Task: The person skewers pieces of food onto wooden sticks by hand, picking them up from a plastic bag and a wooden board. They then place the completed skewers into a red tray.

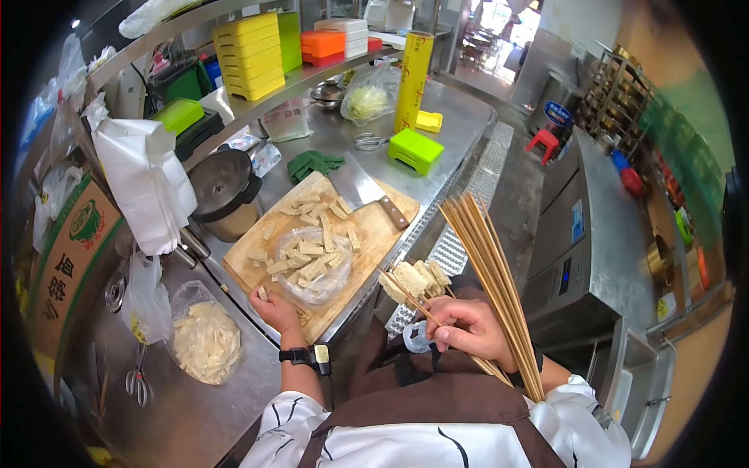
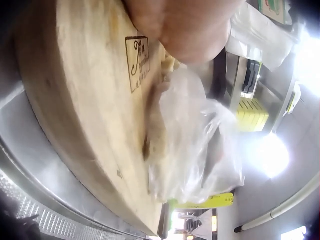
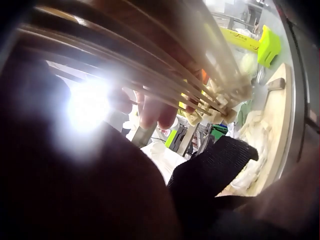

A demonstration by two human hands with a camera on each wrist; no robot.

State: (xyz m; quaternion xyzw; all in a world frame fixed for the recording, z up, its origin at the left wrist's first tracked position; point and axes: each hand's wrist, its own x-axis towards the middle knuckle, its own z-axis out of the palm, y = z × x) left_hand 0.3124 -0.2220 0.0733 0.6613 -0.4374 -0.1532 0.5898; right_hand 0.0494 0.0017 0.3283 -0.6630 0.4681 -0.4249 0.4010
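My left hand (image 1: 277, 312) is at the near left corner of the wooden board (image 1: 316, 318), a small beige piece (image 1: 263, 294) pinched at its fingertips. On the board, a clear plastic bag (image 1: 331, 282) has many beige strips (image 1: 310, 249) on and around it. My right hand (image 1: 472, 331), off the board's right side, grips skewers carrying several beige pieces (image 1: 412, 279). A fan of long bare skewers (image 1: 499, 288) stands out past that hand, along its wrist. In the right wrist view the skewers (image 3: 150, 60) cross in front of the fingers (image 3: 155, 111).
A cleaver (image 1: 355, 183) lies at the board's far edge beside a green cloth (image 1: 312, 164). Left of the board stand a lidded pot (image 1: 222, 187) and a bag of pale strips (image 1: 207, 343), with scissors (image 1: 139, 386) near it. A green box (image 1: 415, 150) sits beyond the board.
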